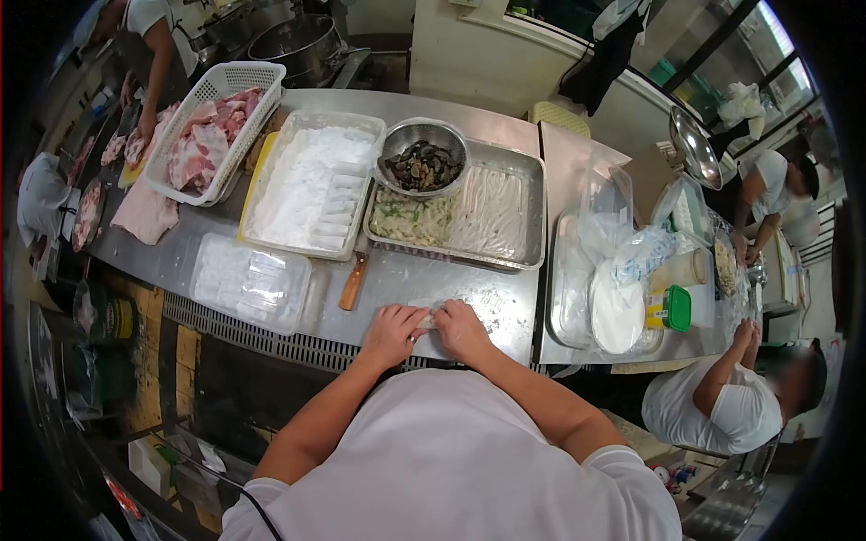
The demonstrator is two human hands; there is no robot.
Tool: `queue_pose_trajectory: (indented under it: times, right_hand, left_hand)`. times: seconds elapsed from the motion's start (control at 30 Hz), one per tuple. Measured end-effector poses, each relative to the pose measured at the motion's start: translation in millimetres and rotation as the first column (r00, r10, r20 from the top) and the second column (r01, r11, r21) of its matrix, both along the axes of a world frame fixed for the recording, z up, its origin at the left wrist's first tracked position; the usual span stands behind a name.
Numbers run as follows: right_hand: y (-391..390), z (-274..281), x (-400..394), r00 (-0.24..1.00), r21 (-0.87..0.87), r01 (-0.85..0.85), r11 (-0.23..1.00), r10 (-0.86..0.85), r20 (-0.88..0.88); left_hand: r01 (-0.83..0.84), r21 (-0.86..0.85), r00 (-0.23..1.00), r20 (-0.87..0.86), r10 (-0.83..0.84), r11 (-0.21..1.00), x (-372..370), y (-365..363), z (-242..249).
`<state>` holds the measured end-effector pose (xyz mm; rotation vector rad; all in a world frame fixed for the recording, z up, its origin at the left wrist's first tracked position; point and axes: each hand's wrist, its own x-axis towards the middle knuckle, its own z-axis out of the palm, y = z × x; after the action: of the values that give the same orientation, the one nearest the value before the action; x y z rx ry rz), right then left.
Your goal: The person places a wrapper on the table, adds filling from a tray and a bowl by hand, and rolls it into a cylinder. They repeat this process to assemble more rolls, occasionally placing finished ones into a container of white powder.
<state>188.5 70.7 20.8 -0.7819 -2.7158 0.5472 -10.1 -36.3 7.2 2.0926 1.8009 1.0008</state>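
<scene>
My left hand (pixel 393 335) and my right hand (pixel 461 332) are close together on the steel table, fingers curled around a small whitish piece (pixel 427 319), perhaps a roll, mostly hidden by them. Beyond them is a metal tray (pixel 534 236) with a pale green-flecked filling (pixel 413 218) on the left and a smooth white paste (pixel 492 212) on the right. A steel bowl (pixel 462 151) of dark pieces stands at its back left. To the left, a white tub (pixel 248 221) contains white powder (pixel 302 171) and a row of white rolls (pixel 336 207).
A wooden-handled tool (pixel 354 281) lies left of the metal tray. A clear-lidded box (pixel 253 281) sits near the front edge. A white basket (pixel 155 171) of raw meat stands far left. Plastic containers, bags and a green-lidded tub (pixel 675 308) crowd the right. Several people work around the table.
</scene>
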Motion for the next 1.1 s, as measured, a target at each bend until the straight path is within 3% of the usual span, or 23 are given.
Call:
queue_pose_trajectory:
  times: [0.17, 0.27, 0.37, 0.43, 0.5, 0.53, 0.6, 0.8, 0.9, 1.0, 1.1]
  right_hand:
    - [-2.6, 13.8, 8.2, 0.998, 0.037, -0.049, 0.998, 0.051, -0.043]
    - [4.6, 19.7, 9.7, 0.996, -0.015, -0.076, 0.997, 0.077, 0.039]
    - [26.8, 60.6, 0.3, 0.968, -0.341, 0.245, 0.908, -0.246, 0.042]
    - [71.3, 96.0, -10.6, 0.848, -0.405, 0.531, 0.745, -0.461, 0.262]
    - [119.5, 45.4, 11.7, 0.917, -0.002, 0.390, 0.921, -0.389, 0.086]
    - [128.3, 59.2, 2.5, 0.893, -0.229, 0.428, 0.874, -0.368, 0.260]
    - [143.9, 88.5, -12.3, 0.813, -0.587, 0.538, 0.605, -0.188, 0.551]
    - [129.1, 95.1, -52.4, 0.892, -0.681, 0.429, 0.594, -0.158, 0.424]
    - [126.0, 91.9, -59.6, 0.930, -0.820, 0.368, 0.438, -0.187, 0.318]
    - [127.8, 88.3, -46.3, 0.931, -0.990, 0.142, 0.009, -0.340, 0.130]
    - [114.4, 92.4, -31.6, 0.904, -0.992, 0.004, -0.124, -0.425, 0.057]
  left_hand:
    - [0.002, -0.049, 0.998, -0.062, -0.005, 0.999, -2.3, -1.5, -0.1]
    - [0.001, -0.026, 0.999, -0.047, -0.002, 1.000, -0.4, -1.9, 1.7]
    - [-0.002, -0.008, 0.999, -0.036, 0.002, 1.000, -0.9, -1.7, 3.0]
    - [-0.003, -0.004, 1.000, -0.029, 0.003, 1.000, 0.7, -3.0, 3.6]
    - [-0.002, 0.002, 1.000, -0.027, 0.003, 1.000, 0.2, -4.2, 5.1]
    - [0.006, 0.005, 0.999, -0.031, -0.006, 1.000, 0.1, -6.1, 3.8]
    - [0.022, 0.014, 0.999, -0.038, -0.021, 1.000, 0.6, -8.6, 3.1]
    - [0.013, 0.040, 1.000, -0.021, -0.012, 0.999, 1.4, -14.5, 5.9]
    - [0.003, 0.030, 0.999, -0.053, -0.001, 1.000, 1.2, -14.3, 5.1]
    - [0.003, 0.029, 0.999, -0.044, -0.002, 1.000, 0.9, -15.6, 2.6]
    - [-0.004, 0.083, 1.000, -0.023, 0.006, 0.997, 0.9, -16.2, -1.1]
